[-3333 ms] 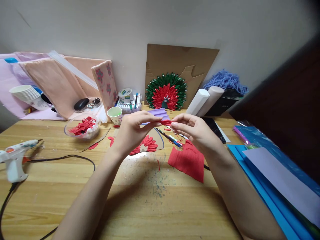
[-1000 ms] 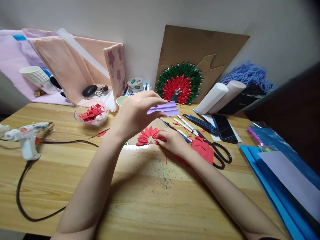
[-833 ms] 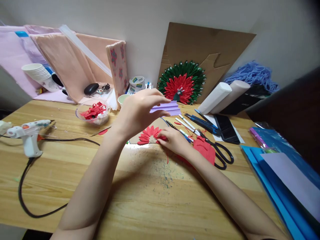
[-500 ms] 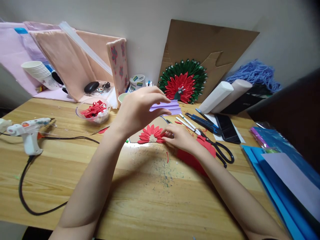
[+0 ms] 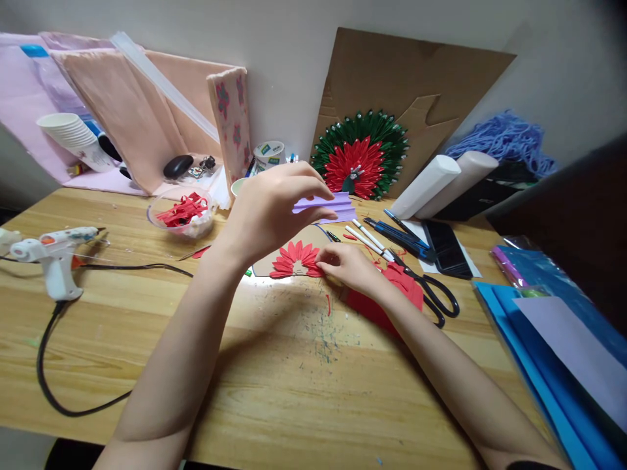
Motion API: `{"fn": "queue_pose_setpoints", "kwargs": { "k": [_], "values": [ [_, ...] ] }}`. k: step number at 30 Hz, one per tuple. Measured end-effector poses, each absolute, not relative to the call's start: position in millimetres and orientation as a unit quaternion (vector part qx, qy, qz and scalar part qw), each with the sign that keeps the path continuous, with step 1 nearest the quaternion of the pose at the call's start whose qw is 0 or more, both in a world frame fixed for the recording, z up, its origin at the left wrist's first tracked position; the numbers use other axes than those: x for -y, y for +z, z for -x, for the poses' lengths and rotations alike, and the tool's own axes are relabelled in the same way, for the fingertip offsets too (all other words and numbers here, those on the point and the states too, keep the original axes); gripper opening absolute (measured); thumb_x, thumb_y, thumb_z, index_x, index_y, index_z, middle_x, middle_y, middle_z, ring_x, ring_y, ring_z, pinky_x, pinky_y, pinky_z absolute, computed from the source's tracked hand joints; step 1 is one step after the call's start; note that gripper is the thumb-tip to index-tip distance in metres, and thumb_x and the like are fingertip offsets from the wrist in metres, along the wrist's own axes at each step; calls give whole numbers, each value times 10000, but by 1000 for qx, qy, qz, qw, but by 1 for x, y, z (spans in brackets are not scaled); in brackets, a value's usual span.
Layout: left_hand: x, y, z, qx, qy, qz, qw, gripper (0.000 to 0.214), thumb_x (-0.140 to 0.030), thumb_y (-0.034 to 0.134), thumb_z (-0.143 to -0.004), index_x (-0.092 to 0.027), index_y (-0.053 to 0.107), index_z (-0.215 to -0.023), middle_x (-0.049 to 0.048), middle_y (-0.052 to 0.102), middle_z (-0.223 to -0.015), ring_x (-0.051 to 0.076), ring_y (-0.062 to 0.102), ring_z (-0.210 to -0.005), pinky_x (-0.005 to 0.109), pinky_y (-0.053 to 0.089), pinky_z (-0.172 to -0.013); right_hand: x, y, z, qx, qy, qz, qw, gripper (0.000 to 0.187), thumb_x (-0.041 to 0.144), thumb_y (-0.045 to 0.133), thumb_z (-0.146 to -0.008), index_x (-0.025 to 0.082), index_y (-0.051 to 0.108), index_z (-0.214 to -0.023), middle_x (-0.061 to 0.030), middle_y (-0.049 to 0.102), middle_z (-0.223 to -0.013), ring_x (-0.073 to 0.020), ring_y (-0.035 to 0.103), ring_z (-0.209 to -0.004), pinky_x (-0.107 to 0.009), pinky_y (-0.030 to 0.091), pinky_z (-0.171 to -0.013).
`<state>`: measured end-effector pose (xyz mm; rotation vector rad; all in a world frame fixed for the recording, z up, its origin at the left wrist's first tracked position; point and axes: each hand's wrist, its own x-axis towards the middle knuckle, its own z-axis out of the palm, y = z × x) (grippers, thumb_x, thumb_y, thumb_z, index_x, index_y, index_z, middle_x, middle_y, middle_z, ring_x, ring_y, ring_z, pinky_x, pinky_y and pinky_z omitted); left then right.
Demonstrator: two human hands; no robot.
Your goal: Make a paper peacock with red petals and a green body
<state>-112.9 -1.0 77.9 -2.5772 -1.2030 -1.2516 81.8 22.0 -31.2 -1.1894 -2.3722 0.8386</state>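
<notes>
A fan of red paper petals (image 5: pixel 289 261) lies on a cardboard piece (image 5: pixel 262 264) in the middle of the table. At the fan's right end, the fingertips of my right hand (image 5: pixel 345 262) are pinched against a petal. My left hand (image 5: pixel 284 202) hovers above and behind the fan, thumb and fingers apart, holding nothing. Behind its fingers lies a folded purple paper (image 5: pixel 343 207). Red crepe paper (image 5: pixel 404 284) sits under and beside my right forearm, with black-handled scissors (image 5: pixel 438 297) at its edge.
A glue gun (image 5: pixel 59 261) with a black cord stands at left. A clear bowl of red strips (image 5: pixel 181 212) is behind my left arm. Farther right are a blue cutter (image 5: pixel 399 238), a phone (image 5: pixel 445 249) and blue sheets (image 5: pixel 519 352). A green-and-red paper peacock (image 5: pixel 360 156) leans against cardboard (image 5: pixel 416 72).
My right hand's fingers have drawn closer together at the right end of the red petals. My left hand stays raised almost in place. The view has shifted slightly.
</notes>
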Motion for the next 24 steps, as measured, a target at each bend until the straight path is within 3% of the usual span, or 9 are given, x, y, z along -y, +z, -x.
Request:
{"fn": "queue_pose_setpoints", "kwargs": {
  "k": [24],
  "values": [
    [2,79,114,403,-398,824,-2,207,-408,580,-834,-225,675,-810,27,687,-877,186,657,-845,332,521,-749,-14,-37,-74,836,238,460,180,67,181,585,-744,176,652,-743,-22,663,-700,-131,569,-622,-237,366,-565]
  ]
}}
